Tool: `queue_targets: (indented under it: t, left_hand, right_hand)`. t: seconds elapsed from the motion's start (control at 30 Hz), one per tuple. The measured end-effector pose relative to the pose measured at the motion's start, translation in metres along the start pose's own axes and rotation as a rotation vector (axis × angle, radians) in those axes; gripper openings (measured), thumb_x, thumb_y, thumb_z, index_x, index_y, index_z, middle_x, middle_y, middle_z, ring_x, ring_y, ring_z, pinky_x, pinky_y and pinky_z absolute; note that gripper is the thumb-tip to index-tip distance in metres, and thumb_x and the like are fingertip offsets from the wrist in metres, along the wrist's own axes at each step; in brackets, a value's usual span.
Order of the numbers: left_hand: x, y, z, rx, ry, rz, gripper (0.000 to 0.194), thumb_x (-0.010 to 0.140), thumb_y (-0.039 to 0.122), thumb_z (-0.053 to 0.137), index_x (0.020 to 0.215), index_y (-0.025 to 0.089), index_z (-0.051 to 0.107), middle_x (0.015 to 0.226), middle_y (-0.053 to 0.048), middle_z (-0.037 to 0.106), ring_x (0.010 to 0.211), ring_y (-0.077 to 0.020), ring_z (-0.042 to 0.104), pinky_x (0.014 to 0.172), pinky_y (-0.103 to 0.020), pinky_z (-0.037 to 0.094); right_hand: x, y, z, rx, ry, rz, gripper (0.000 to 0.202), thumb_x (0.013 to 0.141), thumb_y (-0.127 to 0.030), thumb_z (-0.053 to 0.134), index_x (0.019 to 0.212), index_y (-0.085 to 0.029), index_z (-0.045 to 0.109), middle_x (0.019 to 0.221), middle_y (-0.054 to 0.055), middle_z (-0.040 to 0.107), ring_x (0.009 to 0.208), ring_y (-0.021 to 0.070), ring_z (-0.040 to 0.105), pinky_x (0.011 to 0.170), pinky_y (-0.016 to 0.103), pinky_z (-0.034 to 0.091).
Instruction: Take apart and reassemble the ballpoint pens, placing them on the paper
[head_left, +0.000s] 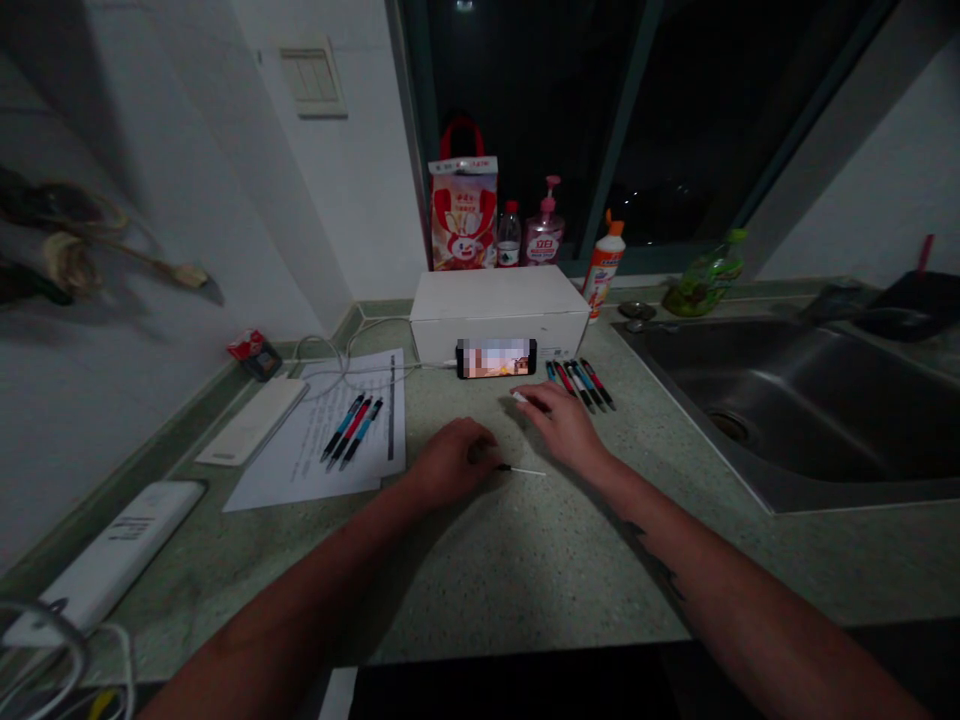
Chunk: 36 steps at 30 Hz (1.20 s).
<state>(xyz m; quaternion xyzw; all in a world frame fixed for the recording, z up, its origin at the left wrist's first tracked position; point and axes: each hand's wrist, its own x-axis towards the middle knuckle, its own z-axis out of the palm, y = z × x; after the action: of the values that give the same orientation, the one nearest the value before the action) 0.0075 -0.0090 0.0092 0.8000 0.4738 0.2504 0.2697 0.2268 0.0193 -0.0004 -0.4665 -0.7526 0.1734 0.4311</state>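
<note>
My left hand (456,462) is closed over the counter, its fingers round the dark end of a pen part (525,470) whose thin pale refill points right. Beside it, my right hand (564,425) pinches a small white piece (519,397) between thumb and fingertips. Just beyond my right hand several pens (581,385) lie side by side on the counter. To the left, three more pens (351,432) rest on printed paper (315,485). A phone (496,359) showing a picture leans against a white box (499,300), with a cable plugged into its left end.
A metal sink (795,400) is set in the counter at right. Behind the box stand a red bag (463,215) and several bottles. Along the left wall lie a white power bank (255,420), a white power strip (120,560) and loose cables.
</note>
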Motion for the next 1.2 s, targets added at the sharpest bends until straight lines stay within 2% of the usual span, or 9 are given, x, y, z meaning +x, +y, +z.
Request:
queue_targets:
  t: [0.07,0.13,0.3,0.4,0.47,0.57,0.8,1.07,1.2]
  left_hand:
    - [0.002,-0.002,0.002,-0.202,0.076,-0.126,0.027,0.084,0.036,0.067,0.105,0.019,0.069,0.092,-0.006,0.073,0.082,-0.0211,0.066,0.076,-0.034,0.052]
    - [0.005,-0.002,0.002,-0.386,0.087,-0.182,0.033,0.086,0.042,0.064,0.109,0.019,0.069,0.093,-0.006,0.075,0.082,-0.0208,0.067,0.074,-0.033,0.052]
    - [0.006,0.002,-0.004,-0.59,-0.058,-0.196,0.042,0.086,0.055,0.061,0.09,0.016,0.075,0.082,-0.006,0.072,0.066,-0.0164,0.059,0.062,-0.029,0.044]
    - [0.006,0.002,-0.006,-0.63,-0.048,-0.239,0.041,0.084,0.055,0.064,0.085,0.015,0.075,0.066,-0.002,0.062,0.06,-0.0144,0.051,0.058,-0.028,0.038]
    - [0.007,0.003,-0.007,-0.646,-0.006,-0.273,0.039,0.082,0.052,0.066,0.081,0.014,0.075,0.061,-0.001,0.059,0.058,-0.014,0.048,0.056,-0.028,0.035]
    - [0.008,0.003,-0.007,-0.73,0.041,-0.315,0.033,0.079,0.047,0.07,0.079,0.014,0.076,0.068,-0.003,0.065,0.06,-0.014,0.049,0.057,-0.028,0.037]
    - [0.008,0.001,-0.006,-0.962,0.075,-0.414,0.032,0.072,0.035,0.076,0.096,0.014,0.079,0.092,-0.011,0.076,0.068,-0.0142,0.058,0.06,-0.026,0.045]
    - [0.01,-0.003,-0.005,-0.938,0.074,-0.422,0.037,0.071,0.036,0.078,0.102,0.014,0.08,0.094,-0.012,0.077,0.068,-0.0149,0.06,0.062,-0.027,0.046]
    - [0.011,-0.006,-0.005,-0.786,0.127,-0.381,0.035,0.074,0.04,0.074,0.1,0.017,0.08,0.089,-0.008,0.077,0.068,-0.0152,0.059,0.062,-0.028,0.045]
  right_hand:
    - [-0.001,-0.008,-0.002,-0.142,-0.074,-0.126,0.023,0.099,-0.026,0.057,0.113,-0.024,0.075,0.1,0.008,0.068,0.097,0.022,0.062,0.085,0.034,0.048]
    - [-0.002,-0.016,-0.003,-0.288,-0.146,-0.228,0.021,0.098,-0.023,0.06,0.111,-0.026,0.077,0.095,0.007,0.065,0.093,0.0222,0.058,0.08,0.033,0.045]
    - [-0.002,-0.032,-0.001,-0.516,-0.265,-0.384,0.015,0.097,-0.021,0.064,0.102,-0.027,0.077,0.096,0.006,0.066,0.093,0.0228,0.054,0.081,0.034,0.04]
    - [-0.002,-0.034,0.0,-0.538,-0.258,-0.413,0.016,0.097,-0.022,0.063,0.107,-0.027,0.075,0.099,0.006,0.067,0.095,0.023,0.055,0.084,0.035,0.041]
    - [-0.002,-0.033,-0.002,-0.518,-0.237,-0.408,0.018,0.098,-0.022,0.063,0.111,-0.026,0.074,0.101,0.007,0.068,0.097,0.0234,0.056,0.085,0.035,0.041]
    - [-0.001,-0.032,-0.005,-0.479,-0.208,-0.371,0.017,0.098,-0.024,0.062,0.111,-0.024,0.074,0.104,0.008,0.07,0.099,0.0249,0.058,0.087,0.037,0.043]
    - [-0.002,-0.03,-0.011,-0.261,-0.046,-0.247,0.025,0.098,-0.029,0.062,0.12,-0.021,0.069,0.111,0.011,0.07,0.106,0.0262,0.062,0.093,0.04,0.049]
    - [-0.004,-0.029,-0.005,-0.1,0.006,-0.181,0.017,0.098,-0.028,0.061,0.111,-0.021,0.07,0.102,0.008,0.071,0.095,0.0232,0.066,0.086,0.037,0.053]
    - [-0.003,-0.029,-0.007,-0.158,-0.029,-0.154,0.018,0.099,-0.028,0.059,0.111,-0.022,0.071,0.103,0.008,0.072,0.098,0.0235,0.066,0.086,0.036,0.052]
